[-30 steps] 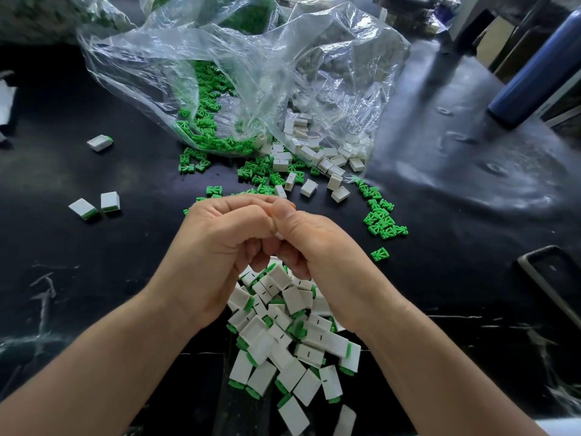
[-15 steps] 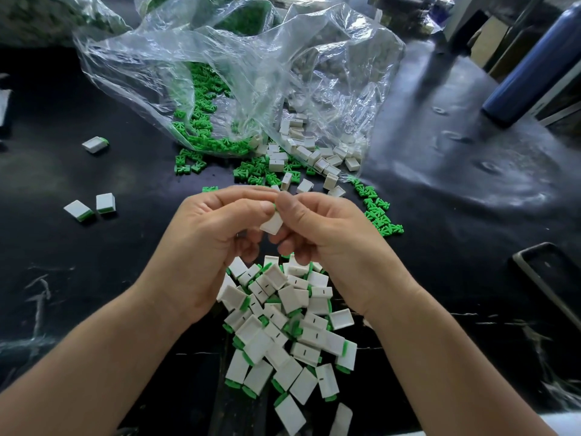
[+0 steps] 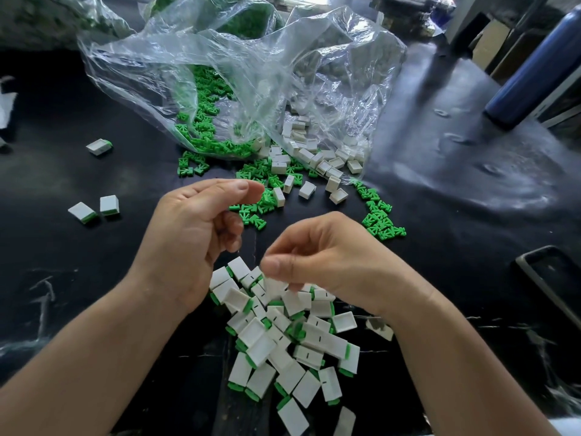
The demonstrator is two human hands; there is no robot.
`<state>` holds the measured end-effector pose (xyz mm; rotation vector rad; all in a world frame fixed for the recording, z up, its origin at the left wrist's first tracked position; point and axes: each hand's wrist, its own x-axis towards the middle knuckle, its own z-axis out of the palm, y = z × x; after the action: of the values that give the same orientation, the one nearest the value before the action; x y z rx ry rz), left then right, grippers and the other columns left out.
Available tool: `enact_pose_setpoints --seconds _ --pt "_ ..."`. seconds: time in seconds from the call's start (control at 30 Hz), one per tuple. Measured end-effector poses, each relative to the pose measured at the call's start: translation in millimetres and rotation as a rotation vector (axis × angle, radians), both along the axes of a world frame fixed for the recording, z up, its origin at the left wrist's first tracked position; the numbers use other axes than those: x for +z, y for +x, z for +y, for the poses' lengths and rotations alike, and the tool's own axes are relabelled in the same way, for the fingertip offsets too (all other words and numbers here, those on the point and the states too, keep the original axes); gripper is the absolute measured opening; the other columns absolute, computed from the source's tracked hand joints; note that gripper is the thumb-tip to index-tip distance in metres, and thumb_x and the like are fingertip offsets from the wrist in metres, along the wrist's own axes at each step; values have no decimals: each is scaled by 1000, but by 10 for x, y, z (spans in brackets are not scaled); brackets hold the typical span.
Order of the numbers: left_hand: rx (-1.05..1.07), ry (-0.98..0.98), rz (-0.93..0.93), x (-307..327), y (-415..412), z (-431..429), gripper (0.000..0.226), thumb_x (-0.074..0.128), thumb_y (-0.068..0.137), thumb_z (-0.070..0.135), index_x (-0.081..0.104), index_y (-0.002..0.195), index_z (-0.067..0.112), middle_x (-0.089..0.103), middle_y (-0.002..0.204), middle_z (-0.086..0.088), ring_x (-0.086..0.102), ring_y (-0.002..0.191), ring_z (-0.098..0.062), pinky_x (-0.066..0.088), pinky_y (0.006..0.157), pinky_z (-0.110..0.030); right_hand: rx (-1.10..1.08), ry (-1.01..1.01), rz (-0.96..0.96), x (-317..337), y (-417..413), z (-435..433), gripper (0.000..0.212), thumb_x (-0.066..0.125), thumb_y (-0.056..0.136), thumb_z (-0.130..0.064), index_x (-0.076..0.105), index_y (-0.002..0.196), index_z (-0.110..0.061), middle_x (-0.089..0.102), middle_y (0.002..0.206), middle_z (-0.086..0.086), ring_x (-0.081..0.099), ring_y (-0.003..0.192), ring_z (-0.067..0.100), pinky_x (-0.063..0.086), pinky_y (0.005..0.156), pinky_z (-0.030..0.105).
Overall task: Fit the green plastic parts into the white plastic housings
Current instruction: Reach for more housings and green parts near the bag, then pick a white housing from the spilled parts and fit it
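From the clear bag (image 3: 239, 73), green parts (image 3: 251, 212) and empty white housings (image 3: 306, 188) lay spilled just past your left hand (image 3: 195, 237); the assembled pile (image 3: 314, 338) lay under your right hand (image 3: 333, 262). Both grips hung loose, holding nothing. A careless reach could have mixed finished pieces with empties.

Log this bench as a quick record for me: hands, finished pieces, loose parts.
Finished pile: white plastic housings with green plastic parts fitted, on the black table between the wrists
Left hand: raised, fingers loosely curled, nothing held
Right hand: over the pile, nothing visible in its grip
Loose green parts: spilling from the clear plastic bag
Empty white housings: at the bag's mouth
Strays: three finished pieces, far left
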<state>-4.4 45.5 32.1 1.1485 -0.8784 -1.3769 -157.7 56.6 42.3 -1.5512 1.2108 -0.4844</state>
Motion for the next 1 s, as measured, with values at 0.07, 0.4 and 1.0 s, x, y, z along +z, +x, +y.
enact_pose_setpoints --seconds 0.07,0.4,1.0 --pt "-2 1 -3 11 2 2 36 51 86 9 74 60 20 70 72 3 45 43 -5 37 39 -16 19 23 23 -13 17 5 7 75 76 -23 71 74 -18 64 58 -2 57 51 6 52 60 37" --pt "13 49 -16 27 -38 15 25 51 88 7 69 71 13 69 66 4 43 42 -4 35 38 -14 -269 -253 216 -88 -138 -133 25 64 81 -42 67 67 -22 65 61 -9 54 56 -4 46 56 16" --pt "-16 52 -26 26 -39 26 34 54 87 8 73 60 16 70 68 3 44 42 -3 36 38 -14 -495 -562 703 -472 -272 -503 39 60 87 -18 52 125 -13 61 115 12 49 111 30 37 96 40"
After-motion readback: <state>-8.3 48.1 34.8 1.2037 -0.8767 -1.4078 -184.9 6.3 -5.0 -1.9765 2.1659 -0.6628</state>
